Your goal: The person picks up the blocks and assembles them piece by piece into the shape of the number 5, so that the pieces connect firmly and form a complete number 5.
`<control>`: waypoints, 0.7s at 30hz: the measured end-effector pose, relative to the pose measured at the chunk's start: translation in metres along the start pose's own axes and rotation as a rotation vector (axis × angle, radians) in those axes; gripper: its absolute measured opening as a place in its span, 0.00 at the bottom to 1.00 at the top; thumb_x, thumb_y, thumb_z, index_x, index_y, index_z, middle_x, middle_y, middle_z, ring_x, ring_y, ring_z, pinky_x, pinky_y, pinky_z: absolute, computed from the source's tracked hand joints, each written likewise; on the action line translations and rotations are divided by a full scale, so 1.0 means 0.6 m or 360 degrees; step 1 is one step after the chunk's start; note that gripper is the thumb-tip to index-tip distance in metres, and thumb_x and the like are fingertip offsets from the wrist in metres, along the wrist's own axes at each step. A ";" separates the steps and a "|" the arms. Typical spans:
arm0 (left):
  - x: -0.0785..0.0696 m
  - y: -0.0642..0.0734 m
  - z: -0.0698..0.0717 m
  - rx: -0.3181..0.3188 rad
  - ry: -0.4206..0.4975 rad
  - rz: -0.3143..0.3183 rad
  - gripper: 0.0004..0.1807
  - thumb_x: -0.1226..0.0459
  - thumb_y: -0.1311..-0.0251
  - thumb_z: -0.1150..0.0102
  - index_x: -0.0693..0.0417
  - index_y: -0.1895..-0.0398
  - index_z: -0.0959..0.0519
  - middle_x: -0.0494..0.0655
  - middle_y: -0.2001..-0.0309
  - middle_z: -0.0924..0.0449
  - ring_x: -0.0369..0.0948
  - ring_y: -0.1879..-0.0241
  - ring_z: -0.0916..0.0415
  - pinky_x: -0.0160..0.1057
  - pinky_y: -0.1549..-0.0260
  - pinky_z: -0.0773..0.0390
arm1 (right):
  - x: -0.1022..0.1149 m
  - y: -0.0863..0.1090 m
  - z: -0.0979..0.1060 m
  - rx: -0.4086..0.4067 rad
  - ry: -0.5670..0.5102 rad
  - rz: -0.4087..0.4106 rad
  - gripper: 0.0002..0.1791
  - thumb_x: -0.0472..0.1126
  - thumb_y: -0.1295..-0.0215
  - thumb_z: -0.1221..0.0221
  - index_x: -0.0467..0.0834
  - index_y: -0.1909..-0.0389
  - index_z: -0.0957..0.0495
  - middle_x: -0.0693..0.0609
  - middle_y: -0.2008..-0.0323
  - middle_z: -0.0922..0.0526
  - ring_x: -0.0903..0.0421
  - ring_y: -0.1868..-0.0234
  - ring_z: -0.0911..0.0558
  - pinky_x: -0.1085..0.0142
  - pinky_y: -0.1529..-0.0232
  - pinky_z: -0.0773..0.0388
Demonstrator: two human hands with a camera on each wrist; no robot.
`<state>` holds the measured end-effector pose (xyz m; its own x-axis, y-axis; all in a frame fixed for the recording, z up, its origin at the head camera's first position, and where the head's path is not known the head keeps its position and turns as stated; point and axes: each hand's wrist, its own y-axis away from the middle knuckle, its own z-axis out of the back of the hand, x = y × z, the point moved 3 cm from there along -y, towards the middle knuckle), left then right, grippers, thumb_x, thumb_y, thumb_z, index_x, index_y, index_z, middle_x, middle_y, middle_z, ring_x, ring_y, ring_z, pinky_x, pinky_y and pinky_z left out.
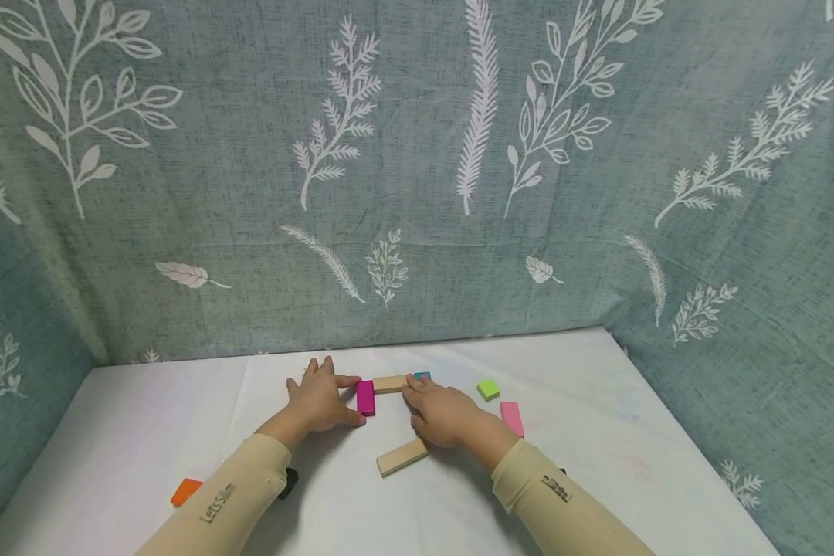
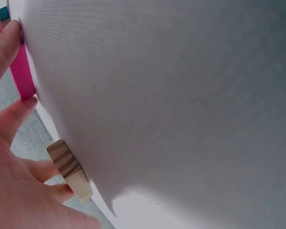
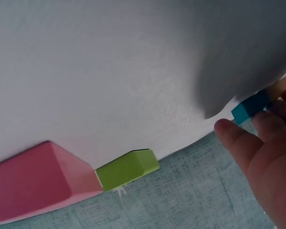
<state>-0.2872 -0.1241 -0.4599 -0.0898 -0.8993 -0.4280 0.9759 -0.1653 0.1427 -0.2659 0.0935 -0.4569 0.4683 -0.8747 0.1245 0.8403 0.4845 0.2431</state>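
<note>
My left hand (image 1: 323, 401) pinches a magenta block (image 1: 365, 398) by its two ends between thumb and forefinger, its other fingers spread. A plain wooden block (image 1: 391, 384) lies crosswise at the magenta block's far end. Beside the left hand's other fingers is a striped wooden piece (image 2: 69, 167), hidden behind the hand in the head view. My right hand (image 1: 445, 413) bends over a blue block (image 1: 422, 376) at the wooden block's right end, its fingertips on the blue block (image 3: 251, 107); the hand covers most of it. A second wooden block (image 1: 401, 457) lies nearer, below the right thumb.
Right of the right hand lie a lime green block (image 1: 489, 389) and a pink block (image 1: 511, 418). An orange block (image 1: 186, 492) is by the left sleeve. White cloth (image 1: 584, 401) covers the table; a leaf-patterned curtain (image 1: 417, 170) hangs along its back and sides.
</note>
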 end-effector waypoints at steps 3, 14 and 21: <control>-0.001 0.000 -0.001 0.0014 0.0003 0.0013 0.41 0.49 0.60 0.18 0.45 0.37 0.19 0.72 0.23 0.50 0.70 0.23 0.61 0.82 0.35 0.61 | -0.003 0.000 -0.001 0.0007 -0.0013 0.0014 0.32 0.50 0.23 0.49 0.49 0.22 0.41 0.54 0.20 0.45 0.54 0.19 0.46 0.52 0.25 0.37; -0.003 -0.004 0.001 0.0009 -0.0023 0.0003 0.50 0.47 0.62 0.17 0.46 0.30 0.26 0.74 0.23 0.53 0.71 0.23 0.63 0.80 0.34 0.61 | -0.010 -0.001 0.000 0.0030 -0.0089 0.0038 0.37 0.51 0.28 0.42 0.47 0.22 0.40 0.52 0.20 0.46 0.52 0.19 0.46 0.57 0.23 0.40; 0.046 0.004 0.035 0.0023 0.0063 0.0058 0.68 0.43 0.65 0.17 0.58 0.21 0.44 0.78 0.24 0.60 0.73 0.24 0.68 0.80 0.34 0.61 | -0.012 0.003 0.003 0.0041 -0.0121 0.0066 0.38 0.51 0.28 0.41 0.46 0.22 0.41 0.52 0.20 0.46 0.54 0.19 0.46 0.58 0.23 0.40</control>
<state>-0.2915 -0.1576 -0.4528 -0.0460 -0.8883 -0.4569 0.9753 -0.1388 0.1716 -0.2683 0.1005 -0.4556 0.4796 -0.8527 0.2072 0.8129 0.5206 0.2611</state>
